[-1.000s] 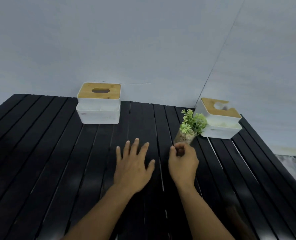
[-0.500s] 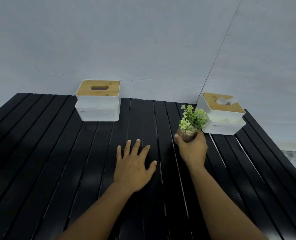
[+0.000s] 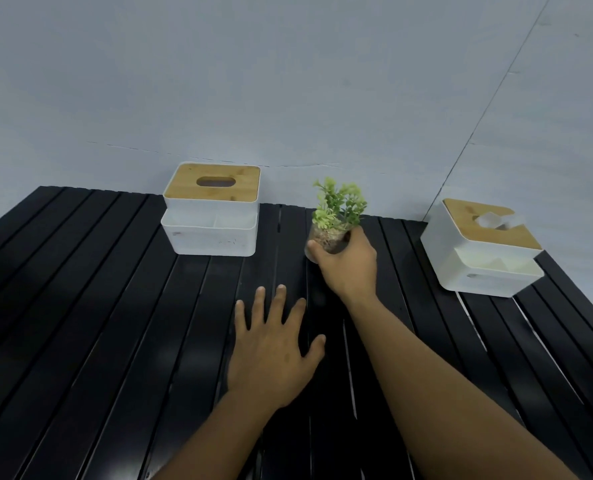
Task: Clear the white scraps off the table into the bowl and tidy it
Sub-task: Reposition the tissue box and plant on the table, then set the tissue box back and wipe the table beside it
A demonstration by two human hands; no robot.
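My right hand (image 3: 348, 263) is closed around the glass pot of a small green plant (image 3: 336, 211), holding it upright near the back middle of the black slatted table (image 3: 97, 323). Lying flat on the table in front of it is my left hand (image 3: 272, 348), fingers spread and empty. No white scraps and no bowl show in this view.
A white tissue box with a wooden lid (image 3: 212, 209) stands at the back, left of the plant. A second white box with a wooden lid (image 3: 482, 247), a tissue poking out, sits at the back right near the table's edge. A grey wall rises behind.
My right hand has carried the plant away from the right box, forward and leftward toward the back middle. The left hand stayed flat in place.
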